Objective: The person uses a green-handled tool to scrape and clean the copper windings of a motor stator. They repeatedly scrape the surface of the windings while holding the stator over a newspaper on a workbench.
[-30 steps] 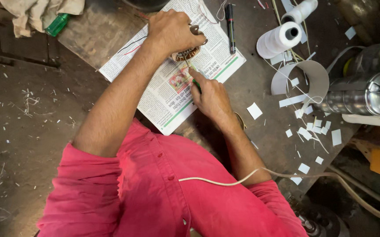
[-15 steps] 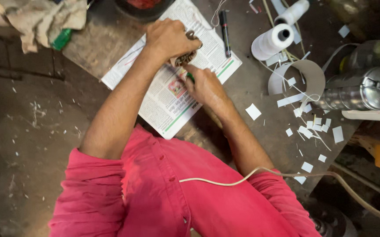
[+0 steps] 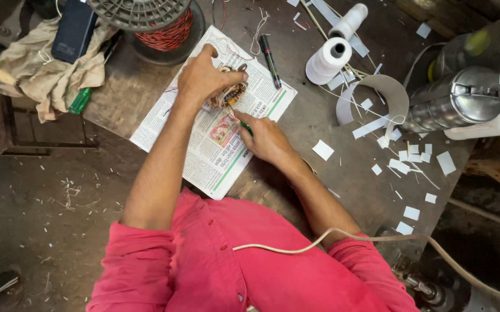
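Right, R hand is pinching a thin green tool, fingers curled tight — tip poking at the wound copper coil. L hand is gripping that coil, fingers wrapped round, over the newspaper w/ black marker beyond.

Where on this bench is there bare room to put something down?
Bare bench shows between the cloth and the newspaper, and again between the newspaper and the curled paper strip. It is crowded by the thread cones, and white paper scraps litter the side near the metal canister.
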